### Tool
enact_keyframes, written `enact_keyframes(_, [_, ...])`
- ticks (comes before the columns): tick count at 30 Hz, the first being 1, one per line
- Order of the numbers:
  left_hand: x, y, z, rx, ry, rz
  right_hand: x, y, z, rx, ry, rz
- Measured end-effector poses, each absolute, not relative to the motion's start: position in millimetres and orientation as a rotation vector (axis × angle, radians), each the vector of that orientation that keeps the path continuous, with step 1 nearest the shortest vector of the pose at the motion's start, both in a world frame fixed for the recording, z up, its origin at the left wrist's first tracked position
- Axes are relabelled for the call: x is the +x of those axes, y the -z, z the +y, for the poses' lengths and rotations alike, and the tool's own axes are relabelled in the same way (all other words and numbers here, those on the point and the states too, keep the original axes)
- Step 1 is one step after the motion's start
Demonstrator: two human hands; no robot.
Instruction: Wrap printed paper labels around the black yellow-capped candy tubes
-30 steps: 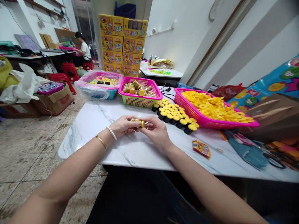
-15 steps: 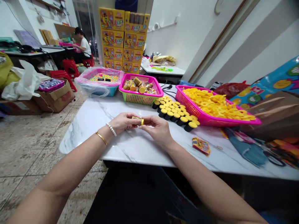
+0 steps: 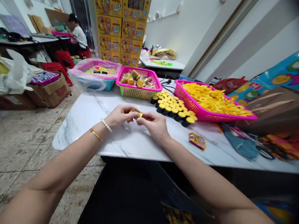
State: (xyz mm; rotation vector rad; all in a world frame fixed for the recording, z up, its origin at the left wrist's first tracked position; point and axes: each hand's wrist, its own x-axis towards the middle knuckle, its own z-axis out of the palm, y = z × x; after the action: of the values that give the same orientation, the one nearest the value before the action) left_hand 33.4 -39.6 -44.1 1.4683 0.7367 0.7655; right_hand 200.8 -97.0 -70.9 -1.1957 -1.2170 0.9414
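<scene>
Both my hands meet over the white marble table point(image 3: 93, 109). My left hand point(image 3: 120, 115) is closed round a small yellow-capped tube point(image 3: 137, 114), of which only the cap end shows. My right hand point(image 3: 154, 124) pinches the same tube at its cap end. Just beyond my right hand stands a cluster of several black tubes with yellow caps point(image 3: 171, 107). Behind them a pink basket point(image 3: 187, 104) is heaped with yellow rings point(image 3: 215, 101).
A pink-rimmed green basket point(image 3: 137, 92) holds wrapped tubes. A blue tub lined with pink plastic point(image 3: 95, 79) holds coloured bits. A sticker sheet point(image 3: 197, 140), scissors point(image 3: 261, 151) and bags lie right. Yellow cartons point(image 3: 121, 31) are stacked behind. Another person point(image 3: 77, 35) sits far left.
My hands stay joined on the tube and have barely shifted. The head camera has tipped, so everything sits slightly higher and to the left in the picture.
</scene>
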Motion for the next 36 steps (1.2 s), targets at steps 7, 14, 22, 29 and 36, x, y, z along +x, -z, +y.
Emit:
enact_keyframes(7, [32.4,46.4,-39.0,1.359,-0.773,0.747,204.4,71.7,-85.3,-1.089,-1.192,-1.116])
enact_keyframes(14, [34.6,50.8,-39.9,1.445,-0.661,0.888,209.4,85.2,-94.5,-1.155,-0.639,-1.528])
enact_keyframes(22, [39.2,52.1,-40.3,1.374,-0.464,1.138,200.1,87.9,-95.2,-1.052,-0.041,-1.864])
enact_keyframes(29, [36.7,55.8,-33.7,1.282,-0.52,1.057,199.4,82.0,-92.5,-1.056,-0.901,-1.499])
enact_keyframes(36, [30.3,55.1,-32.5,1.093,-0.565,0.687,206.7,77.4,-89.9,-0.943,-1.139,-1.231])
